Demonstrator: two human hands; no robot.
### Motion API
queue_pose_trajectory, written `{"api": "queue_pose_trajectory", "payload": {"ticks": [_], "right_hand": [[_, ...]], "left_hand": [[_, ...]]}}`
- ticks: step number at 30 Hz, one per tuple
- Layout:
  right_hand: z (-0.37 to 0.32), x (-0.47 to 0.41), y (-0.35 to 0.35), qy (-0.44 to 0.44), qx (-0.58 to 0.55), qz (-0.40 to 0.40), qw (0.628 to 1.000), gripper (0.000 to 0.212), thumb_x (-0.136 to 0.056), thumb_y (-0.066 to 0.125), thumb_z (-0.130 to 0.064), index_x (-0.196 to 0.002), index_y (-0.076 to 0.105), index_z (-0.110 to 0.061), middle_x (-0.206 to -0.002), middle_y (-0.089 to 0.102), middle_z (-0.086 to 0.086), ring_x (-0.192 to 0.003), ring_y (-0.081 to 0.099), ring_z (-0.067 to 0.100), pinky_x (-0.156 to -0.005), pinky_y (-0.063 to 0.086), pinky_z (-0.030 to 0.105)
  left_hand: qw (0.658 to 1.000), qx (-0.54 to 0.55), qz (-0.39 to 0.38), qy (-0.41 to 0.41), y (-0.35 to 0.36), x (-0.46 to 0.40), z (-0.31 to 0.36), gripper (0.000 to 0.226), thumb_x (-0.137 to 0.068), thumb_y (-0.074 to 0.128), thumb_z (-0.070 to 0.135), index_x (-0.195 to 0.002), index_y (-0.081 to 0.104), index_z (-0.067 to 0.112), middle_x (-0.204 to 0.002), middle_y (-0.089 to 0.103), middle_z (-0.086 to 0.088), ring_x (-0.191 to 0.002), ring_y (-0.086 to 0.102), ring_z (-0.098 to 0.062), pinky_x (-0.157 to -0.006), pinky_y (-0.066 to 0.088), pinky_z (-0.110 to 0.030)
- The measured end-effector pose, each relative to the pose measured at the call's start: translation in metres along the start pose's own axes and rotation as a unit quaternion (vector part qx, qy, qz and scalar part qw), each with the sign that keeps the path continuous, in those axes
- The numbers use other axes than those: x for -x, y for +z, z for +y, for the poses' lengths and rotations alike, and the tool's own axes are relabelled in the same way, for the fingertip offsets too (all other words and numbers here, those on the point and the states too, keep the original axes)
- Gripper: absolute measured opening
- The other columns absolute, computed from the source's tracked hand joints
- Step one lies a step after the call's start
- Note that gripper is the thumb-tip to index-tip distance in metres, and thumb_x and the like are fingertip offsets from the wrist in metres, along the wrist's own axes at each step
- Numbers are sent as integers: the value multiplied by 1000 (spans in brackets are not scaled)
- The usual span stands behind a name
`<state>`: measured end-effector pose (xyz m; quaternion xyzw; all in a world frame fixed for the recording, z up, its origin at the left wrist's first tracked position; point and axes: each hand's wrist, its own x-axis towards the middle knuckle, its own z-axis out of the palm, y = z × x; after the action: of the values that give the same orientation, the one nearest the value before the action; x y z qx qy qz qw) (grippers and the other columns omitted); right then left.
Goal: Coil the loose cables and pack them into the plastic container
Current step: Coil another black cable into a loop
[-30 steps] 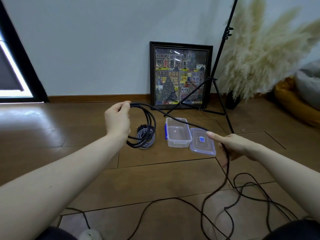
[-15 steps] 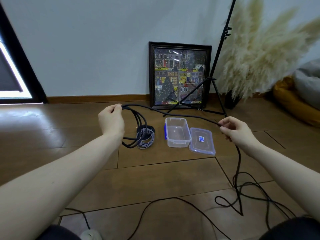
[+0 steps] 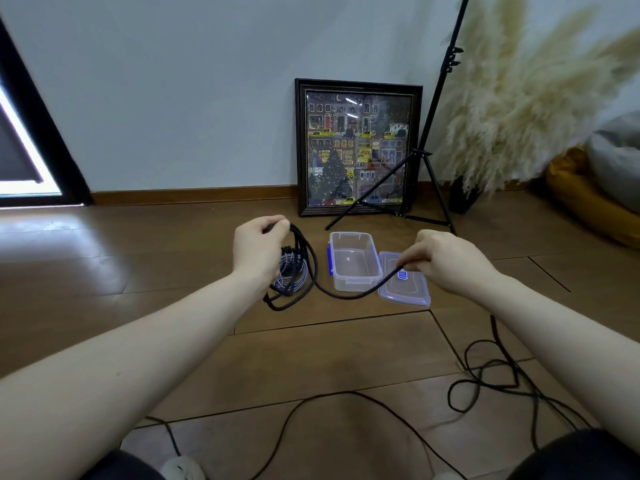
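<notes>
My left hand (image 3: 258, 249) grips the top of several hanging loops of a black cable (image 3: 343, 295). From there the cable sags in a curve to my right hand (image 3: 446, 258), which pinches it above the lid. Its loose length (image 3: 485, 375) trails over the floor at lower right. A coiled white-and-black cable (image 3: 289, 271) lies on the floor behind the loops. The clear plastic container (image 3: 353, 263) with blue clips stands open and holds nothing. Its lid (image 3: 405, 289) lies flat beside it on the right.
A framed picture (image 3: 358, 147) leans on the wall behind the container. A black tripod stand (image 3: 429, 147) rises to its right, with pampas grass (image 3: 526, 98) and cushions (image 3: 588, 195) beyond. More black cable (image 3: 304, 407) crosses the wooden floor near my knees.
My right hand has moved left and inward toward my left hand, bringing the cable. The stretch between the hands went from taut to a sagging curve. My left hand stays put.
</notes>
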<state>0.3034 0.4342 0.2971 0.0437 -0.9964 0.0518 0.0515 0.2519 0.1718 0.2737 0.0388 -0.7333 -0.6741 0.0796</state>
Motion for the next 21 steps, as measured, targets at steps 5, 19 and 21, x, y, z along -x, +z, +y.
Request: {"api": "queue_pose_trajectory", "payload": {"ticks": [5, 19, 21], "right_hand": [[-17, 1, -1, -103, -159, -3, 982, 15, -91, 67, -19, -91, 74, -32, -84, 52, -12, -82, 51, 6, -72, 38, 25], [-64, 0, 4, -222, -331, 27, 917, 9, -85, 74, -16, -93, 74, -22, -83, 64, 3, -81, 60, 18, -77, 51, 41], [-66, -2, 6, -206, -363, 37, 908, 11, -82, 77, -17, -88, 68, -19, -81, 65, 9, -77, 60, 22, -77, 51, 49]], "left_hand": [[997, -53, -40, 33, 5, 4, 1, 27, -99, 58, 22, -123, 66, 13, -70, 66, -18, -41, 44, -13, -33, 34, -19], [979, -42, -195, 36, 26, 32, 8, 19, -101, 57, 21, -116, 66, 13, -60, 67, -7, -37, 60, -24, -38, 52, -33], [975, -55, -212, 47, 30, 34, 7, 18, -101, 56, 23, -109, 69, 14, -54, 65, -1, -29, 49, -19, -34, 44, -29]]}}
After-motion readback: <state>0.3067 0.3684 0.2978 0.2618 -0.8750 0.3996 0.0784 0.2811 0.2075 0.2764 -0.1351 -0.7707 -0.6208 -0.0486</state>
